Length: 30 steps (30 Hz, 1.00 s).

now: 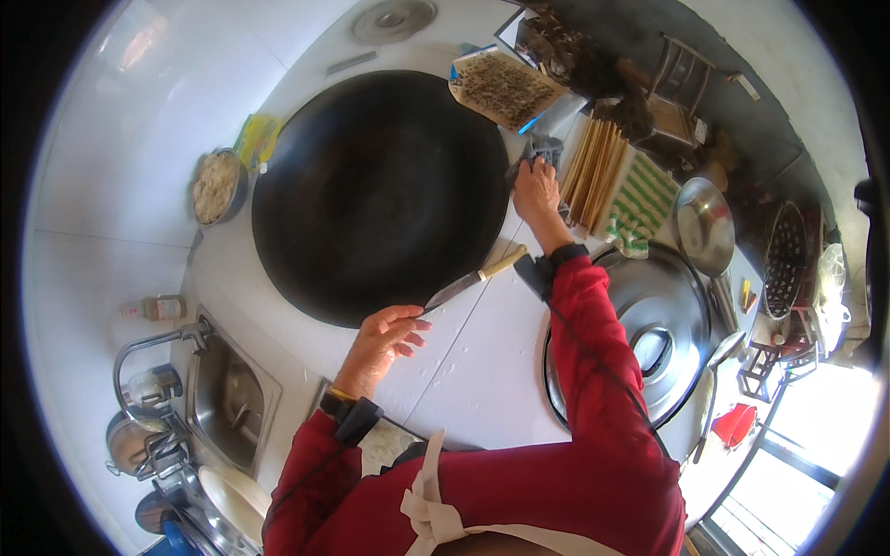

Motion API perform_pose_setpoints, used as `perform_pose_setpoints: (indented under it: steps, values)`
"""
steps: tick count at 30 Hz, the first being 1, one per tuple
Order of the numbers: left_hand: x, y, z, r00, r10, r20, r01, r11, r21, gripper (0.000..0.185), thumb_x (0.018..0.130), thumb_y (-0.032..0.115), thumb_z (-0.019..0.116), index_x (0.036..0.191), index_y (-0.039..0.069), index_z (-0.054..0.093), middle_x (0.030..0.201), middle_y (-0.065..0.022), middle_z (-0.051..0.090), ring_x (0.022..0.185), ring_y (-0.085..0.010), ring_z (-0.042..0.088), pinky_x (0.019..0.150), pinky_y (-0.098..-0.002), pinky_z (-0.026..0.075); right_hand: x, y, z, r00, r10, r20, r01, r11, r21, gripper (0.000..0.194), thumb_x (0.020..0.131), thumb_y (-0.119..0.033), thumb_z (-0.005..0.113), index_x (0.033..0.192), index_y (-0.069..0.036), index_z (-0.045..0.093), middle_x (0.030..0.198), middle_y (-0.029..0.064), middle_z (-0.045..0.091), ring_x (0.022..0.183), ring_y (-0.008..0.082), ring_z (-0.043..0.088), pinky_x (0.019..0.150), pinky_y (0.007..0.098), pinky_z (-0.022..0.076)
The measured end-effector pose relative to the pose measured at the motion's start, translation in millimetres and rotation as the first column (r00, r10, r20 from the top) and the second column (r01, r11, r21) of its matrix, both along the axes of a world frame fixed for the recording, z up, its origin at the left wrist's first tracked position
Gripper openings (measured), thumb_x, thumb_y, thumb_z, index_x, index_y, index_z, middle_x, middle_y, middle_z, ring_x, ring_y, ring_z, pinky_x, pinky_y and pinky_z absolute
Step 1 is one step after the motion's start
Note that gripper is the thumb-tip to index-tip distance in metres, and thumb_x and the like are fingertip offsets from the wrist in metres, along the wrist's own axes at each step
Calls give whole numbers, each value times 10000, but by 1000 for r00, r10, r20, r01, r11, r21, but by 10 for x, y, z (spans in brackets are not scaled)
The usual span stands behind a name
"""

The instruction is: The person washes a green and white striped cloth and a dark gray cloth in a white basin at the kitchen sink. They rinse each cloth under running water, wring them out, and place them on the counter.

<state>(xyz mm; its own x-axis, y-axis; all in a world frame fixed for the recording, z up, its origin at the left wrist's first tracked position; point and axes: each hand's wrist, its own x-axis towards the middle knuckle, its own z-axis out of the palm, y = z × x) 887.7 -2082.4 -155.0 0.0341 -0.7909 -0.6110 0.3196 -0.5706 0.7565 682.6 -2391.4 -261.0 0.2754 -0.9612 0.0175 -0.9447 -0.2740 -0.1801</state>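
My right hand [537,191] grips a dark grey cloth [546,149] beside the right rim of a large black wok [379,194]. My left hand [382,344] is by the wok's near rim with its fingers apart. Its fingertips are at the tip of a knife [455,288]; whether they touch it I cannot tell. That knife has a pale handle [504,263] and lies across the wok's edge, blade toward my left hand. Water drops dot the white tiled counter [445,375] below it.
Wooden sticks [594,174], a green-striped towel [643,194] and a large metal lid [636,320] are at the right. A speckled tan board [507,90] overhangs the wok's far right rim. A bowl of pale food [217,186] and a sink [233,396] are at the left.
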Motion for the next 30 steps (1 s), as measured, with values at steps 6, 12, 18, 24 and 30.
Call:
perform_pose_setpoints:
  steps: [6,12,18,24,30]
  values:
    - [63,194,73,996,79,-29,-81,996,-45,297,902,178,640,1156,25,623,999,-135,698,766,-156,647,657,-243,487,-129,179,211,970,19,244,-13,1000,-25,459,853,-262,637,1262,-93,515,1313,254,464,1147,470,477,946,514,428]
    - [111,561,32,994,107,-23,-109,988,-111,167,856,53,674,1016,6,665,805,-74,658,661,-139,601,597,-236,471,-514,1015,609,856,153,494,-227,970,92,335,852,-276,642,1062,-16,654,992,214,673,982,367,625,883,456,472]
    - [73,1141,127,995,102,-1,-101,985,-137,87,893,50,623,820,2,621,622,-23,536,507,-105,483,460,-229,371,-1317,1668,886,941,127,312,-152,987,54,290,854,-269,619,981,-15,677,917,211,678,885,411,639,775,463,508]
    - [-254,1799,160,957,227,-182,-250,961,-118,334,945,197,577,659,116,426,583,5,413,472,-126,419,447,-269,305,-2537,2435,1279,814,-235,530,127,964,234,178,813,-178,637,837,-7,681,684,109,639,623,224,626,571,328,496]
    - [-711,2011,-40,844,417,-338,-414,906,85,348,867,154,665,635,130,406,572,5,407,463,-134,413,444,-272,306,-3551,2923,1582,736,-457,499,175,841,512,160,828,-128,605,791,13,672,611,61,598,514,138,573,446,273,433]
